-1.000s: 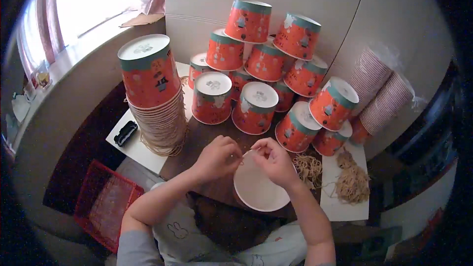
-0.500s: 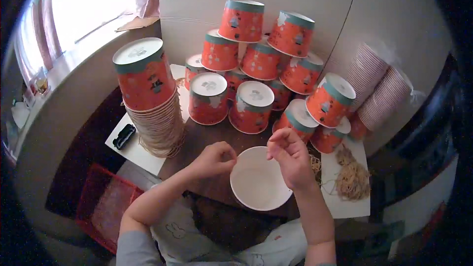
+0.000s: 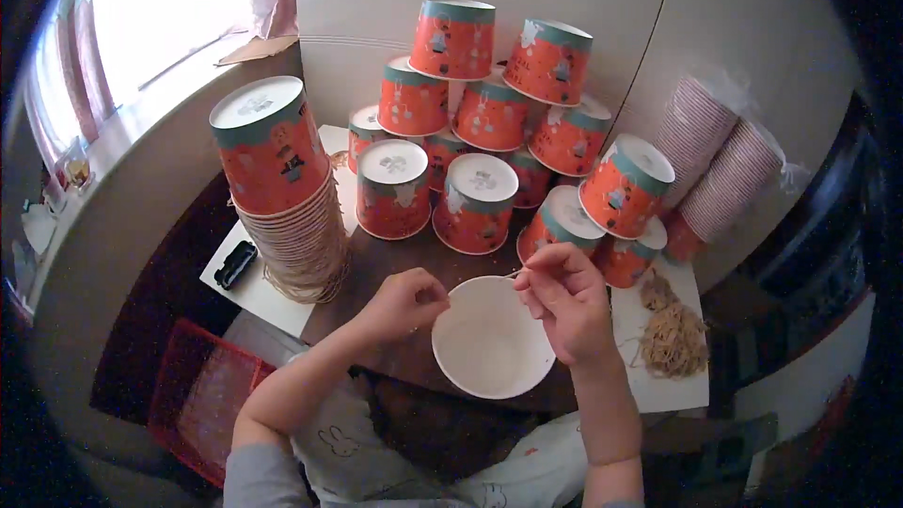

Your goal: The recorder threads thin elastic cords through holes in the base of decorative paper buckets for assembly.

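Observation:
A paper bucket (image 3: pixel 494 343) stands mouth up on the dark tabletop in front of me, its white inside showing. My left hand (image 3: pixel 404 303) is at the bucket's left rim, with thumb and fingertips pinched together. My right hand (image 3: pixel 567 306) is over its right rim, fingers also drawn into a pinch. Whatever either pinch holds is too small or hidden to make out. To the right of my right hand lies a tangled bundle of tan twine (image 3: pixel 673 343) on a white board.
Behind the bucket rise several upside-down orange buckets (image 3: pixel 482 207) in a pile. A tall nested stack (image 3: pixel 282 165) with twine around its lower part stands left, near a black object (image 3: pixel 235 264). Wrapped bucket stacks (image 3: pixel 732 183) lean at right. A red crate (image 3: pixel 202 395) sits lower left.
My right hand has shifted slightly right, its fingers closer together. My left hand stays pinched in nearly the same place. The whole view has moved a little.

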Motion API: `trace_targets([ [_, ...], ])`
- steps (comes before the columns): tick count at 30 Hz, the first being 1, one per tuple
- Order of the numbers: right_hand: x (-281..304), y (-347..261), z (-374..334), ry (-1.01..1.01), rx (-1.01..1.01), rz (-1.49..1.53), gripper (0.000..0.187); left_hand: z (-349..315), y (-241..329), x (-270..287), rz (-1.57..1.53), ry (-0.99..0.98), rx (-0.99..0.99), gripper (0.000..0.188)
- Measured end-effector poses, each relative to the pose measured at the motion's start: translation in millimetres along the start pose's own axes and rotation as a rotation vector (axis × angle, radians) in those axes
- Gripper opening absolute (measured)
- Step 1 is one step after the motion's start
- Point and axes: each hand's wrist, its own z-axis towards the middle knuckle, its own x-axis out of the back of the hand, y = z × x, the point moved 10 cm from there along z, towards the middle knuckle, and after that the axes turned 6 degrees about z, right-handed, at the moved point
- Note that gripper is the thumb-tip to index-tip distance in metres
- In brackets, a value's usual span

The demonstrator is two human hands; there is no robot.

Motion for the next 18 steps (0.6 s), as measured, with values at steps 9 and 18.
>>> trace_targets([
  [9,11,-22,-6,0.046,0.001,0.192,0.013,-6,-32,1,-0.192,-0.030,0.262,0.014],
  [18,35,-97,-35,-0.074,0.262,0.544,0.012,0,0,28,0.081,0.249,0.092,0.015],
])
